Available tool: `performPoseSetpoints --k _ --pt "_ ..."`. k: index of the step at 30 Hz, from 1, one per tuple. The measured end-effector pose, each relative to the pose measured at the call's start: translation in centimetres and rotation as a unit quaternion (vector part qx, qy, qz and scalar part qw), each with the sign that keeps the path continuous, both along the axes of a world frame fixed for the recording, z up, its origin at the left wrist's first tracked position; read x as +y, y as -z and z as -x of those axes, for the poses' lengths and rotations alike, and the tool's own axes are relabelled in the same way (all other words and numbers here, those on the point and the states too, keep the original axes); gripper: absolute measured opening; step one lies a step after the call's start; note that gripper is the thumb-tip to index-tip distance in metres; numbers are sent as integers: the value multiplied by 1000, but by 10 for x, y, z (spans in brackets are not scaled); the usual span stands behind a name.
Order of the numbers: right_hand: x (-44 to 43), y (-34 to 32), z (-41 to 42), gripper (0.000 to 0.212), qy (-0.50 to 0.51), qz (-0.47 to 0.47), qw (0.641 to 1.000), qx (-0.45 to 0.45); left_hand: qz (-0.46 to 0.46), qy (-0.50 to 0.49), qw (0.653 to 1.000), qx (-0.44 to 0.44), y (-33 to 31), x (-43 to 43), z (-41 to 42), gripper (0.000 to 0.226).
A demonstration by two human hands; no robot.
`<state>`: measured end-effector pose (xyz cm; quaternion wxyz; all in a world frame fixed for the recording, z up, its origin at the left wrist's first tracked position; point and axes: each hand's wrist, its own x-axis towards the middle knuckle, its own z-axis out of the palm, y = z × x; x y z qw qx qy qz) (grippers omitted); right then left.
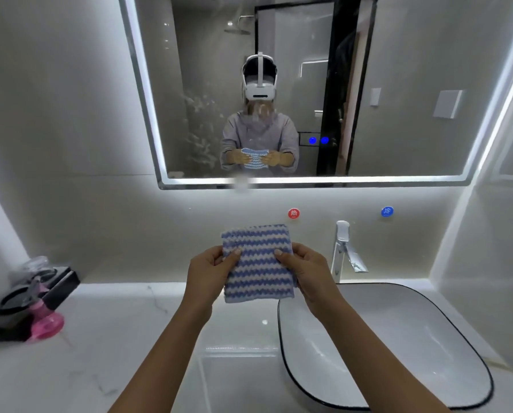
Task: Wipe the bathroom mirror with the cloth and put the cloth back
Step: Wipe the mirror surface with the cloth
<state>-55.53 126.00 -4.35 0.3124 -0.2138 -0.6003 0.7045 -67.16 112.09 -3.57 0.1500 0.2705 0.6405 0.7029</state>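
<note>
Forearms, two, bare, reaching in over the near edge of the counter (124, 347); both hands are raised above it, short of the back wall.

Left end of the counter, against the wall: dark boxes (63, 283), stacked, with a pink plastic item (45, 321) in front and some clear wrapping on top. From where I stand they are too blurred to name any closer.

Left hand (209, 268): fingers curled behind the cloth, thumb laid on its front, pinching its left edge.

Cloth (258, 263): blue and white zigzag stripes, roughly square. Held upright and spread flat between the two hands, above the middle of the counter, well apart from the mirror glass.

Right hand (307, 269): same hold, thumb in front, fingers behind, pinching the right edge.

Red round marker (293, 213): on the wall, just under the mirror.

Tap (343, 248): chrome, upright at the back edge of the counter, behind the basin.

Blue round marker (387, 211): on the wall, right of the tap.

Basin (398, 338): white with a dark rim, sitting on the right end of the counter; the right forearm crosses its left rim.

Mirror (398, 84): wall-hung above the counter, with a lit strip round its edge. Whitish smears (197, 123) mark the left of the glass. It reflects the person holding the cloth at chest height.
</note>
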Motion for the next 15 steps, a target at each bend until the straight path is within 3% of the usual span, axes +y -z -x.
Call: performPoseSetpoints --k 15 --pt "0 0 69 14 -19 -15 1000 -14 21 -39 999 -19 5 -5 61 3"
